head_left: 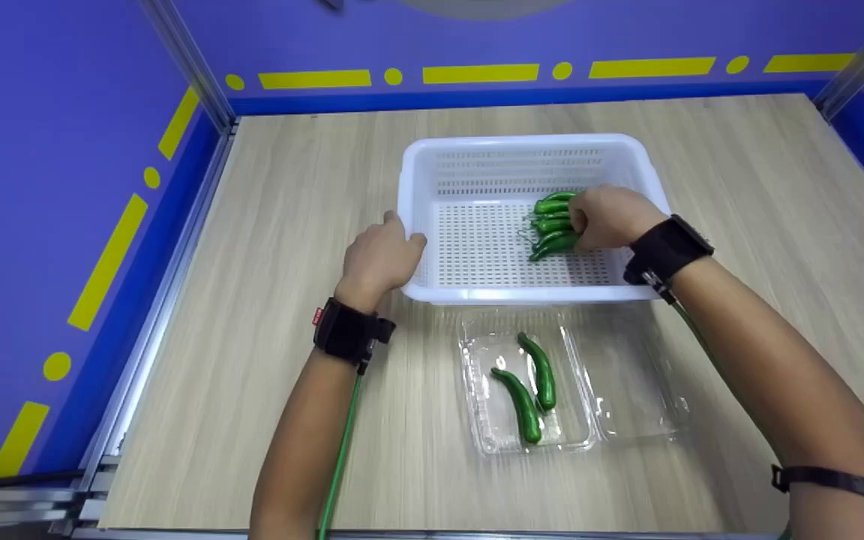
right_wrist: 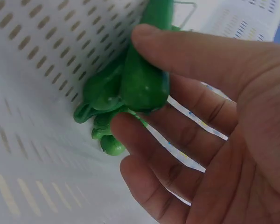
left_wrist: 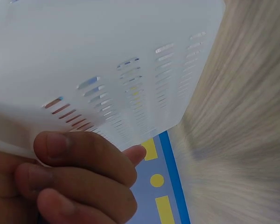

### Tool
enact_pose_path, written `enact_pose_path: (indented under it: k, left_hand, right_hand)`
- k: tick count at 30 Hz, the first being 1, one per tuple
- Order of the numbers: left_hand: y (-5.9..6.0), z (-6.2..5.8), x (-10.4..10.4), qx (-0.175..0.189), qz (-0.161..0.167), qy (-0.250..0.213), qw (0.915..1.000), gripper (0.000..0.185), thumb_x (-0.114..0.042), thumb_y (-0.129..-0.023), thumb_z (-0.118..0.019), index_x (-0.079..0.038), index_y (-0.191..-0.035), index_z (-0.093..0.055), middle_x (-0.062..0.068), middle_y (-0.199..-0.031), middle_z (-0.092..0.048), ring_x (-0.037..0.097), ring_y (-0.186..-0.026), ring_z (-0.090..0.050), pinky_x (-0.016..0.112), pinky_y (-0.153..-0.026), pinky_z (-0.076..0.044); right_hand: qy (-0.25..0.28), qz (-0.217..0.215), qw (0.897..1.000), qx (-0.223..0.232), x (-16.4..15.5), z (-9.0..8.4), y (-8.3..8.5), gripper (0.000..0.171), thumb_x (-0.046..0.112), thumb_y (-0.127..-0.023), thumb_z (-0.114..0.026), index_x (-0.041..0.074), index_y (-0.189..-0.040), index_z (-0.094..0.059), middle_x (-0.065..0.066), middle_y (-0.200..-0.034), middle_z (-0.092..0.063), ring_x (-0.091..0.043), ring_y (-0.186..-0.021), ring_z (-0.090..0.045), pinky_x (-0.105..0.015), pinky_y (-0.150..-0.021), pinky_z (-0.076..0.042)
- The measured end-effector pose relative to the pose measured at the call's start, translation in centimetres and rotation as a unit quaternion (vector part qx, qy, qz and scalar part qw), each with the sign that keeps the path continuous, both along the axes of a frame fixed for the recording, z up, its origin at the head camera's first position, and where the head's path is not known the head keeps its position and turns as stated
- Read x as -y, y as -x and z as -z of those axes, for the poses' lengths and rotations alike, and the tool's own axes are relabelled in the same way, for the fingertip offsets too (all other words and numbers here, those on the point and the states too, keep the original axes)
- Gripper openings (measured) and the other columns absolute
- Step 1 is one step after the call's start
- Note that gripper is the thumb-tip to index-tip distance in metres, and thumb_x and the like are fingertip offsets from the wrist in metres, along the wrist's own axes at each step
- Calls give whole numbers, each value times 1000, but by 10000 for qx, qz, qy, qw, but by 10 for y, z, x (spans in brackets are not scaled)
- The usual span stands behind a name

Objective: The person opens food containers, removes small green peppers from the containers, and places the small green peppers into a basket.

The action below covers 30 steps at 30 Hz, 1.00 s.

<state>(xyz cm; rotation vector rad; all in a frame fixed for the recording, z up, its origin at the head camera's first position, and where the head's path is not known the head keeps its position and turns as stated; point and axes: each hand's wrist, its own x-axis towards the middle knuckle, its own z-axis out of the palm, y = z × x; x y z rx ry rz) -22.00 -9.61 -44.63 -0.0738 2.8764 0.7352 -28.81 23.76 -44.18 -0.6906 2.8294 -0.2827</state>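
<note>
Wooden desk [head_left: 739, 195] at centre frame — right hand [head_left: 612, 217] clutches green peppers [head_left: 552, 225] inside the white basket [head_left: 522, 146], left hand [head_left: 379, 259] gripping its rim — lifting them toward the clear tray [head_left: 477, 375] seems next.

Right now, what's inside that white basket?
Inside the white basket lies a bunch of green peppers, held in the grip of the right hand. That hand covers their far ends, so their count is unclear. The left hand holds the basket's rim.
</note>
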Motion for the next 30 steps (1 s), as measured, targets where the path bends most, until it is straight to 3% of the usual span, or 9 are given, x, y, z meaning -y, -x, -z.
enact_pose_path:
  k: [7,13,20,30]
  left_hand:
    - [0,0,1,0,-5,-12,10000,55,-41,-101,-43,3,-134,-49,14,-95,-65,28,-81,-65,41,-64,-48]
    - [0,-1,1,-22,-17,13,10000,55,-42,-101,-43,3,-134,-49,15,-97,-65,29,-82,-65,42,-65,-49]
    - [-1,-1,0,28,-52,-11,10000,55,-42,-102,-43,2,-134,-49,15,-97,-65,29,-83,-65,43,-67,-50]
    - [-1,-1,1,-28,-4,-47,10000,53,-40,-101,-43,2,-133,-50,14,-96,-65,29,-82,-65,43,-65,-49]
  right_hand:
    - [-274,-7,9996,48,5,3,1,26,6,-67,-82,9,-64,-57,-3,-65,-56,-23,-63,-52,-33,-57,-37]
    - [-680,200,9971,285,4,3,1,32,12,-69,-82,12,-60,-51,1,-61,-51,-21,-59,-49,-32,-52,-35]
    - [-790,191,9958,414,5,4,2,36,10,-68,-78,15,-56,-44,4,-56,-42,-17,-54,-41,-30,-50,-30]
    - [-763,288,9946,648,6,3,0,56,28,-75,-87,17,-53,-36,7,-52,-30,-12,-50,-32,-28,-50,-27]
